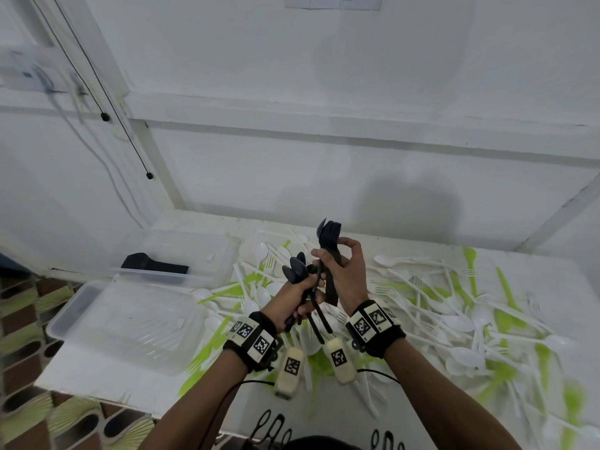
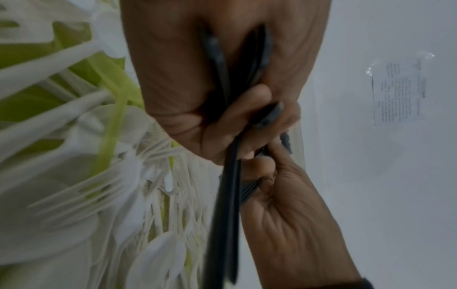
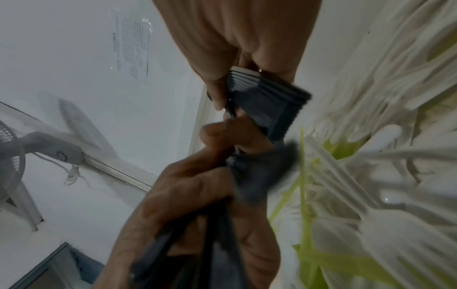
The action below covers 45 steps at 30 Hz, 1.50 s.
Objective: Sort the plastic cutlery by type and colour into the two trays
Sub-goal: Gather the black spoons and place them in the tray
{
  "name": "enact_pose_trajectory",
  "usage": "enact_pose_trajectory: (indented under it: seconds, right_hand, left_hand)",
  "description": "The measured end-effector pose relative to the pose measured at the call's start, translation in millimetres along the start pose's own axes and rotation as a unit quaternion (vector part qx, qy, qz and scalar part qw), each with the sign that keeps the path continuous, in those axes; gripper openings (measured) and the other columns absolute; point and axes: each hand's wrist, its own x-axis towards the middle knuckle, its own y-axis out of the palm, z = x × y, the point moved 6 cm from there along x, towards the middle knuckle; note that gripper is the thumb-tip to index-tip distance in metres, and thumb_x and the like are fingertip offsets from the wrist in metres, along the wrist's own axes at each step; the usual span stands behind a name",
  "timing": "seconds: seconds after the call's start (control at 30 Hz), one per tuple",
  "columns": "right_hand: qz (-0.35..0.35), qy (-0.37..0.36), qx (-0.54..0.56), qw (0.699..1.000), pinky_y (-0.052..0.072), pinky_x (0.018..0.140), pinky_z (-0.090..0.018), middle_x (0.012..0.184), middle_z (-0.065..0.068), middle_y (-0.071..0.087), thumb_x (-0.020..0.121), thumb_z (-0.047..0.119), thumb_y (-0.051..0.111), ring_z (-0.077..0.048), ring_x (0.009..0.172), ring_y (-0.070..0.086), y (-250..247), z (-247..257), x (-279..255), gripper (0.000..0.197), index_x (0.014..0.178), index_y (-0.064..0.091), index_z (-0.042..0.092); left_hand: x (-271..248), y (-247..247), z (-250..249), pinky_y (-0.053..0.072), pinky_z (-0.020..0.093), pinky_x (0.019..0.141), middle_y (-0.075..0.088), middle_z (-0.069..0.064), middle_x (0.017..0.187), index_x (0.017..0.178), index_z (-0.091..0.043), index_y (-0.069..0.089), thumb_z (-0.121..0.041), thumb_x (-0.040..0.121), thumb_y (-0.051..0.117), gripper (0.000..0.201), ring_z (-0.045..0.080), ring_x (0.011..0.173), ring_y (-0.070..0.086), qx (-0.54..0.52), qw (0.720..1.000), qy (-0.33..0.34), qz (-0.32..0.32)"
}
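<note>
Both hands are raised together above the table. My left hand [image 1: 297, 298] grips a bundle of black spoons [image 1: 296, 270], bowls up and handles [image 2: 227, 215] sticking out below the fist. My right hand [image 1: 349, 274] holds a tight stack of black forks [image 1: 331, 233], tines up; the stacked handles [image 3: 267, 97] show edge-on between thumb and fingers. The left fingers [image 3: 197, 195] touch the right hand's bundle. Two clear trays lie at the left: the far tray [image 1: 201, 237] holds black cutlery [image 1: 152, 264], and the near tray [image 1: 81, 313] holds faint white pieces.
A dense pile of white and lime-green cutlery [image 1: 454, 303] covers the table from the middle to the right edge. A white wall stands close behind. The table's front left corner [image 1: 48, 381] drops off to a patterned floor. A fan [image 3: 14, 156] stands at the left.
</note>
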Motion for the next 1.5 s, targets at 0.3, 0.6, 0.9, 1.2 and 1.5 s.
enact_pose_trajectory:
  seconds: [0.3, 0.6, 0.9, 1.2, 1.5]
  right_hand:
    - [-0.066, 0.053, 0.121, 0.989, 0.057, 0.063, -0.038, 0.093, -0.021, 0.073, 0.091, 0.001, 0.071, -0.027, 0.072, 0.069, -10, -10, 6, 0.039, 0.115, 0.043, 0.016]
    - [-0.023, 0.053, -0.087, 0.995, 0.047, 0.056, -0.031, 0.092, -0.014, 0.076, 0.094, 0.019, 0.072, -0.019, 0.062, 0.063, -29, -4, 21, 0.036, 0.119, 0.046, 0.016]
    - [-0.016, 0.07, -0.104, 0.992, 0.054, 0.06, -0.033, 0.094, -0.013, 0.074, 0.084, 0.018, 0.082, -0.018, 0.065, 0.068, -20, -20, 13, 0.051, 0.121, 0.047, 0.013]
    - [-0.154, -0.017, -0.084, 0.984, 0.052, 0.062, -0.03, 0.084, -0.013, 0.074, 0.085, 0.011, 0.079, -0.017, 0.064, 0.065, -54, 2, 26, 0.041, 0.111, 0.049, 0.023]
    - [-0.223, 0.03, -0.02, 0.974, 0.059, 0.065, -0.033, 0.085, -0.01, 0.073, 0.084, 0.031, 0.083, -0.012, 0.061, 0.067, -46, -13, 17, 0.043, 0.11, 0.05, 0.023]
  left_hand:
    - [-4, -17, -11, 0.024, 0.019, 0.033, 0.076, 0.01, 0.09, 0.111, -0.008, 0.059, -0.034, 0.107, 0.049, 0.028, 0.009, 0.036, 0.033, 0.214, 0.977, -0.02, -0.003]
    - [-8, -14, -32, 0.017, 0.018, 0.031, 0.052, 0.008, 0.072, 0.081, -0.013, 0.043, 0.004, 0.088, 0.039, 0.019, 0.013, 0.029, 0.033, 0.117, 0.991, 0.058, -0.009]
    - [-14, 4, -37, 0.016, 0.024, 0.036, 0.051, 0.01, 0.08, 0.087, -0.013, 0.041, -0.006, 0.082, 0.042, 0.009, 0.018, 0.034, 0.034, 0.17, 0.977, 0.102, 0.075]
    - [-7, -13, -22, 0.029, 0.022, 0.039, 0.053, 0.005, 0.072, 0.131, -0.007, 0.059, -0.017, 0.111, 0.04, 0.03, 0.014, 0.036, 0.035, 0.202, 0.972, 0.117, -0.016]
    - [-4, -12, -21, 0.04, 0.027, 0.046, 0.068, 0.009, 0.07, 0.107, -0.023, 0.069, -0.02, 0.109, 0.045, 0.024, 0.017, 0.038, 0.043, 0.289, 0.92, 0.219, -0.149]
